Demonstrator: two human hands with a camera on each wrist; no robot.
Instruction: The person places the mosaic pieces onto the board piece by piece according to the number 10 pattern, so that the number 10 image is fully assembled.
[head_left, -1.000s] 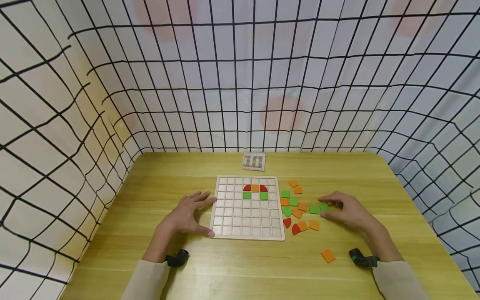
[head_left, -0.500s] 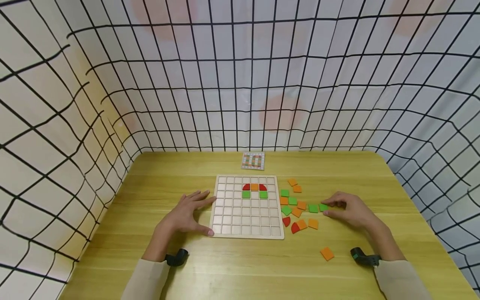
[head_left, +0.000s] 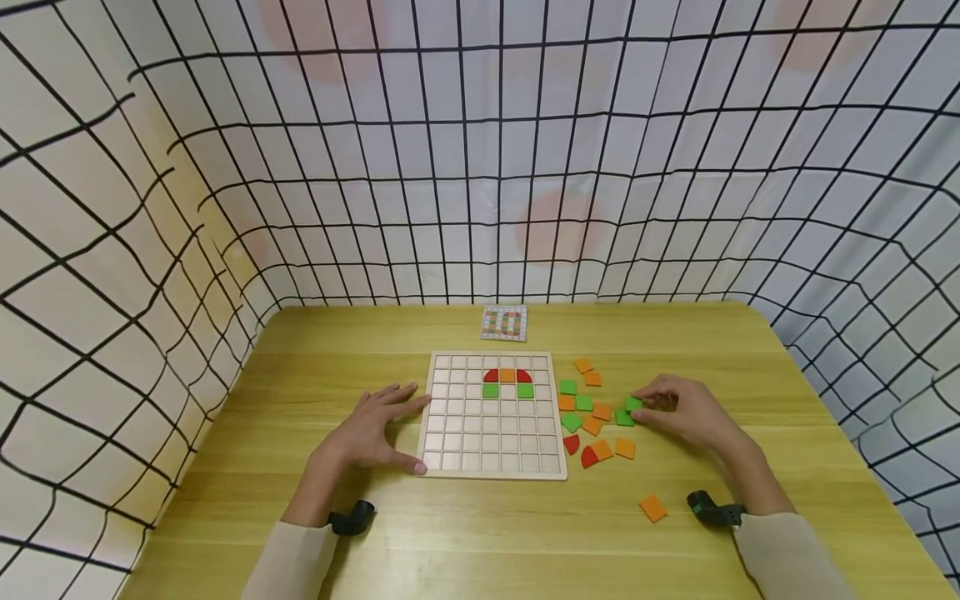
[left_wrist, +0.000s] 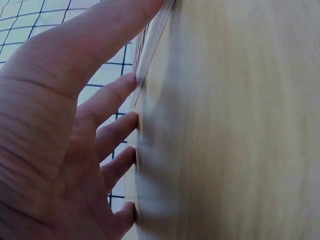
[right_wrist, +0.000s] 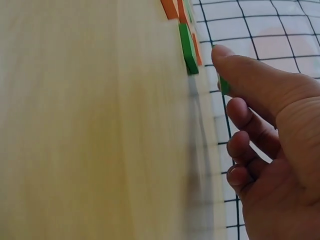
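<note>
My right hand pinches a green square tile between thumb and fingers. In the right wrist view that tile is lifted off the table, mostly hidden behind the thumb. Another green tile lies flat just under it in the head view. My left hand is spread at the left side of the pale wooden grid board, thumb and index finger touching its edge. On the board's upper part sit two red quarter-round tiles, an orange square between them, and two green squares below.
Loose orange, green and red tiles lie scattered right of the board. One orange tile lies apart, nearer the front. A small printed pattern card lies behind the board. White, black-gridded cloth walls surround the table.
The right hand has picked up the rightmost green tile and moved it a little left, over the neighbouring green tile. The left hand stays at the board's edge.
</note>
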